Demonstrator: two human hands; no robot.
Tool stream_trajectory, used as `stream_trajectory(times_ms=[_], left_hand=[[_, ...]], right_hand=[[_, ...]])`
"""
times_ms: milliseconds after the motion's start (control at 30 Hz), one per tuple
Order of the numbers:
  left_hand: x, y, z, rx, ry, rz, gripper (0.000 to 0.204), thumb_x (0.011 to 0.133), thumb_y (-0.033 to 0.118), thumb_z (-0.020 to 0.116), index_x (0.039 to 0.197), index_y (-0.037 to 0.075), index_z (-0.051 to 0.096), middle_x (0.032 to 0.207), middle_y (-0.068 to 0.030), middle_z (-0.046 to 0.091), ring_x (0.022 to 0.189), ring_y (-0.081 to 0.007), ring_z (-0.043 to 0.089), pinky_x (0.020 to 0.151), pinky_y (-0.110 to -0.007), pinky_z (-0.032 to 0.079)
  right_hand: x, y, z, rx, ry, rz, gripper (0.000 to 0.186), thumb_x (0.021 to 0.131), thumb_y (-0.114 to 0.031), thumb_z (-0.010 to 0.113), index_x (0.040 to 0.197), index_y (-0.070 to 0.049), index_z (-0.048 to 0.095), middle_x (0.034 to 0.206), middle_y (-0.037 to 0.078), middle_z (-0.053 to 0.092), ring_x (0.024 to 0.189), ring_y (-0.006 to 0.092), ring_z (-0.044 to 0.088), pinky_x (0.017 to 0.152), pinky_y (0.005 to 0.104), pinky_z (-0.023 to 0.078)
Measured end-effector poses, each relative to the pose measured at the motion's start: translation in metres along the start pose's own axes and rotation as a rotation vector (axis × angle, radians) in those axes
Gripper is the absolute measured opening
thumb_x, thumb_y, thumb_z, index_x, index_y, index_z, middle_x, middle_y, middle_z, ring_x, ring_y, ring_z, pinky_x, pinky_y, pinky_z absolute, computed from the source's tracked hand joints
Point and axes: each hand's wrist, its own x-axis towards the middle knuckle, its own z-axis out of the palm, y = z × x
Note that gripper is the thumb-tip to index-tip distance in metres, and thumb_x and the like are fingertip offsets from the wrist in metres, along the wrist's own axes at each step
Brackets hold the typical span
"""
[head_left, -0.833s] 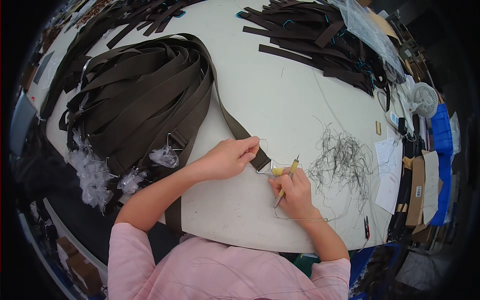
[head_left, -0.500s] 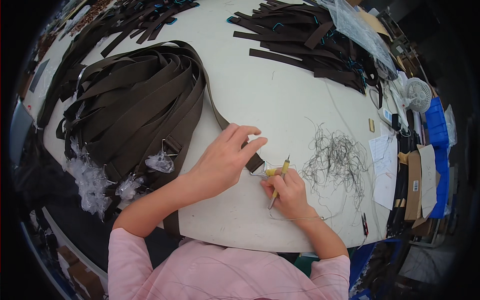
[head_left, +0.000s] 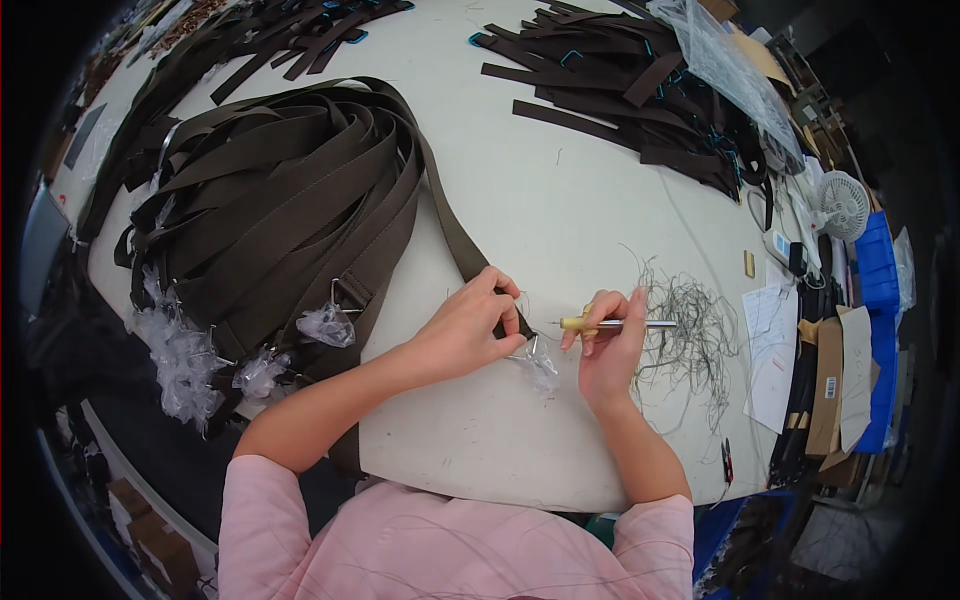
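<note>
My left hand (head_left: 470, 318) pinches the end of a dark brown webbing strap (head_left: 455, 235) between thumb and fingers. That strap runs back to a large heap of looped straps (head_left: 290, 190) on the left. Just past my fingertips, a metal buckle (head_left: 532, 345) in clear plastic wrap (head_left: 541, 370) hangs from the strap end. My right hand (head_left: 612, 350) is closed around a slim pen-shaped tool (head_left: 575, 323) with a yellow grip, a silver shaft and a thin pointed tip. The tip points left toward the strap, apart from it.
A tangle of loose dark threads (head_left: 690, 325) lies right of my right hand. Red-handled snips (head_left: 728, 462) rest near the table's right edge. More short straps (head_left: 620, 90) with blue fittings lie at the back. Papers (head_left: 770, 340), a small fan (head_left: 842, 205) and cardboard (head_left: 825, 385) line the right side.
My right hand has drawn back to the right, and the tool has turned from upright to level. My left hand's spread fingers have closed on the strap end. The wrapped buckle now shows.
</note>
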Motion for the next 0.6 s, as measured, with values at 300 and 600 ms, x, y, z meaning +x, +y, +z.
stream_trajectory(times_ms=[300, 600], left_hand=[[0.004, -0.008, -0.013, -0.21, -0.108, -0.065, 0.01, 0.092, 0.007, 0.067, 0.084, 0.002, 0.065, 0.127, -0.0101, 0.053, 0.099, -0.0169, 0.06, 0.087, -0.031, 0.049], [0.003, -0.008, -0.014, -0.218, -0.111, -0.034, 0.012, 0.095, 0.007, 0.063, 0.085, 0.001, 0.063, 0.127, -0.0102, 0.053, 0.099, -0.0173, 0.06, 0.087, -0.032, 0.049]], right_hand=[[-0.01, 0.023, 0.006, -0.299, -0.091, 0.098, 0.056, 0.111, -0.039, 0.04, 0.069, -0.006, 0.054, 0.061, 0.002, 0.052, 0.053, 0.0107, 0.059, 0.048, 0.0229, 0.037], [-0.011, 0.023, 0.009, -0.303, -0.123, 0.152, 0.051, 0.112, -0.034, 0.043, 0.076, 0.0, 0.058, 0.068, 0.007, 0.06, 0.058, 0.0132, 0.06, 0.054, 0.0243, 0.044]])
